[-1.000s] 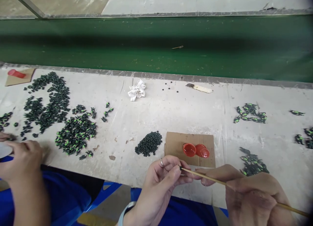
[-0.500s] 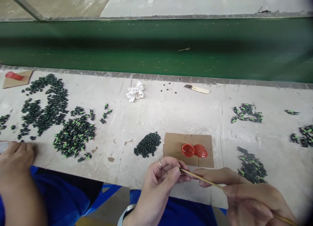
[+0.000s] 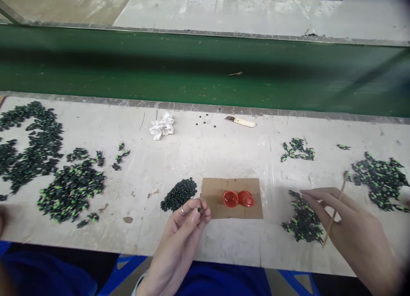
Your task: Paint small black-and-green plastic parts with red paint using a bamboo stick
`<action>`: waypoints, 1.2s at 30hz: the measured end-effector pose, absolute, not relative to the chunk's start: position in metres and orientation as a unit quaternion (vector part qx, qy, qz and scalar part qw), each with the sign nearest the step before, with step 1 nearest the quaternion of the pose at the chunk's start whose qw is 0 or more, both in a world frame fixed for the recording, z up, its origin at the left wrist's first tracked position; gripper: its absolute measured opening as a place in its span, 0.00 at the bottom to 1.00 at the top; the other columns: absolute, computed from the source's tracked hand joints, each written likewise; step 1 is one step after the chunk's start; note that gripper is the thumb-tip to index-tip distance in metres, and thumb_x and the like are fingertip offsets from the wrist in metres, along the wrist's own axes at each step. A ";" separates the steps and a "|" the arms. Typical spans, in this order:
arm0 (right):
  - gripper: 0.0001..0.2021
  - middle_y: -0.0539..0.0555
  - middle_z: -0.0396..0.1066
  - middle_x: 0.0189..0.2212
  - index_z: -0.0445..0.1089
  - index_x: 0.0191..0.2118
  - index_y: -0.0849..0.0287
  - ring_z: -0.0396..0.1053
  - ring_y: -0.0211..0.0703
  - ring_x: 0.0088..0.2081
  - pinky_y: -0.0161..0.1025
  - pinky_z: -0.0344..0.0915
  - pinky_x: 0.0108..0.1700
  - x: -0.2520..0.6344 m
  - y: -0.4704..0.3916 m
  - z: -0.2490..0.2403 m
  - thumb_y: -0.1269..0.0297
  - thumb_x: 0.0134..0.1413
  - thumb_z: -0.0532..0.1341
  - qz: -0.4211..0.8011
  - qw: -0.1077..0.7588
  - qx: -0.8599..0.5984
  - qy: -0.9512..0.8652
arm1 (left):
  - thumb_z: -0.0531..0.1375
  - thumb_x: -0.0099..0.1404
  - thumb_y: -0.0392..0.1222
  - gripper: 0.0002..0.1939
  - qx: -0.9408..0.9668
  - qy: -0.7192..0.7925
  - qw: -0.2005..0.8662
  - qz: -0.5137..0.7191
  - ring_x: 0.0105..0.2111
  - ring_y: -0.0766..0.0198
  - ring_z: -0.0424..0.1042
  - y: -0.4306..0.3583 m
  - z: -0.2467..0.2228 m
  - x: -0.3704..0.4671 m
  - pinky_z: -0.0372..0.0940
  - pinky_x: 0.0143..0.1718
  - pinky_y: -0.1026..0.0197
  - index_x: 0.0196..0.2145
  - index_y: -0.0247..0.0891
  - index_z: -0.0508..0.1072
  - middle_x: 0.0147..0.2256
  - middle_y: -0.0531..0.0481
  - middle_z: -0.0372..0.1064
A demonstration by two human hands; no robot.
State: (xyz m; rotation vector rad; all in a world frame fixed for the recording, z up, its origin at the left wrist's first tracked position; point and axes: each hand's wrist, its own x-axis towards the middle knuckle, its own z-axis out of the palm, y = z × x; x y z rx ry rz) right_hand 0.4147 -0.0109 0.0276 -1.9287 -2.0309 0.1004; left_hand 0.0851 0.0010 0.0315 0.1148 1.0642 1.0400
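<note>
My left hand [image 3: 182, 232], with a ring on one finger, pinches a small dark piece [image 3: 199, 209] between thumb and fingertips, just below a pile of small dark discs [image 3: 179, 194]. Over on the right, my right hand [image 3: 346, 219] has a thin wooden stick [image 3: 336, 206] lodged between its fingers. Its thumb and index fingertips meet at the top of a pile of black and green pieces [image 3: 304, 221]; whether they grip a piece is unclear. Between the hands, a red cup [image 3: 230, 198] and a red lid-like part [image 3: 246, 199] rest on cardboard [image 3: 213, 202].
Large piles of black and green pieces [image 3: 73, 187] cover the left; more [image 3: 379, 180] lie at the right. Behind are crumpled white tissue [image 3: 162, 126], a knife-like tool [image 3: 241, 121] and a green belt [image 3: 192, 89]. A co-worker's hand edge shows far left.
My right hand has moved away from my left, carrying the stick to the right-hand pile. My left hand still holds the small piece. The view has shifted right.
</note>
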 end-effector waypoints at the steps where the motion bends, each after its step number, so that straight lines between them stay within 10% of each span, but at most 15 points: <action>1: 0.17 0.54 0.78 0.37 0.76 0.43 0.53 0.79 0.49 0.34 0.43 0.72 0.26 0.423 -0.007 0.022 0.51 0.73 0.53 0.020 0.149 -0.671 -0.726 | 0.73 0.62 0.39 0.05 0.036 0.461 0.748 0.476 0.40 0.66 0.75 0.001 0.032 0.086 0.71 0.49 0.67 0.35 0.36 0.84 0.38 0.49 0.76; 10: 0.30 0.54 0.76 0.35 0.76 0.42 0.55 0.79 0.47 0.31 0.40 0.72 0.19 0.438 0.008 -0.001 0.41 0.74 0.42 -0.018 0.097 -0.611 -0.786 | 0.73 0.62 0.37 0.04 0.004 0.353 0.800 0.486 0.35 0.69 0.73 -0.003 0.039 0.092 0.70 0.42 0.68 0.33 0.35 0.83 0.33 0.50 0.74; 36: 0.17 0.51 0.79 0.30 0.76 0.34 0.51 0.78 0.53 0.24 0.46 0.67 0.16 0.408 0.021 0.011 0.52 0.62 0.51 0.052 0.102 -0.677 -0.727 | 0.73 0.62 0.34 0.04 -0.058 0.268 0.842 0.464 0.32 0.70 0.71 -0.001 0.052 0.098 0.65 0.36 0.68 0.31 0.33 0.82 0.32 0.50 0.71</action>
